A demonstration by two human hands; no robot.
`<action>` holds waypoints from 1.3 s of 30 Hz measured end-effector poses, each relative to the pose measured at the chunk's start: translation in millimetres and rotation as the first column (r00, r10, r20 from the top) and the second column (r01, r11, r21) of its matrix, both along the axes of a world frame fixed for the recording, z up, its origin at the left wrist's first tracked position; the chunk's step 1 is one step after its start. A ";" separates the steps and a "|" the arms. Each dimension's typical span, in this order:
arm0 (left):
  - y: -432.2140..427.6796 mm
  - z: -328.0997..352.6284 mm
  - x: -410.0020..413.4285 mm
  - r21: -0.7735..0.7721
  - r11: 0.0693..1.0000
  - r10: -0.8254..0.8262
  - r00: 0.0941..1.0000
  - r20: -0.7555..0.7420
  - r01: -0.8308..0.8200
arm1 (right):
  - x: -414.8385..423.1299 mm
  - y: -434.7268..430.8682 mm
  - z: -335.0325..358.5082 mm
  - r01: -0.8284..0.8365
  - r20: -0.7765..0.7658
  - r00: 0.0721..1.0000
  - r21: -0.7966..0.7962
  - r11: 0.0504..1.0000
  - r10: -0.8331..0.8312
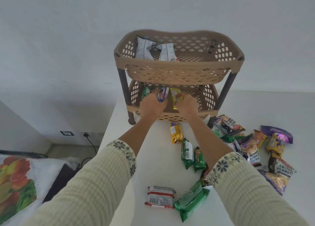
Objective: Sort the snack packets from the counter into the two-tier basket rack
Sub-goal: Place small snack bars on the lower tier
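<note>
Inside the rack's (179, 67) lower basket (207, 97), the left hand (152, 104) has its fingers closed around a white-and-blue packet (162, 94), and the right hand (186, 103) grips a yellow packet (176, 96). Two white packets (144, 48) lie in the upper basket (201, 44); more packets (187, 151) are scattered on the tabletop (156, 161).

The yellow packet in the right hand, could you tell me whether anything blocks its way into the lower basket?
Nothing visible does: the right hand already holds the yellow packet inside the lower basket.
</note>
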State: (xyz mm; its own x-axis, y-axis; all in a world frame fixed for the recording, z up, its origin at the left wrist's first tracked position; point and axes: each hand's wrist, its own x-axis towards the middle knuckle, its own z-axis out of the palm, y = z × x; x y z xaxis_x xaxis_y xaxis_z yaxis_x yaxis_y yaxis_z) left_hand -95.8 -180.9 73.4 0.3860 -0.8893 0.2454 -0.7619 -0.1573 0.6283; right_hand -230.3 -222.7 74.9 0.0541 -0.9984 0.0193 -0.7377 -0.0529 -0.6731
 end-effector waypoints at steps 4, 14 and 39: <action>-45.4 -9.5 -10.0 0.155 0.988 0.020 1.000 0.016 -0.023 | -13.8 -30.3 -9.4 0.031 -0.042 0.999 0.062 0.998 -0.029; -97.2 -48.0 -20.1 0.381 0.924 -0.014 0.994 0.104 -0.027 | -19.8 -77.4 -35.9 -0.022 -0.167 0.985 0.130 0.991 0.044; -103.3 -46.4 -19.2 0.427 0.904 -0.159 0.948 0.275 0.027 | -15.1 -93.3 -39.7 -0.241 -0.291 0.911 0.199 0.950 0.292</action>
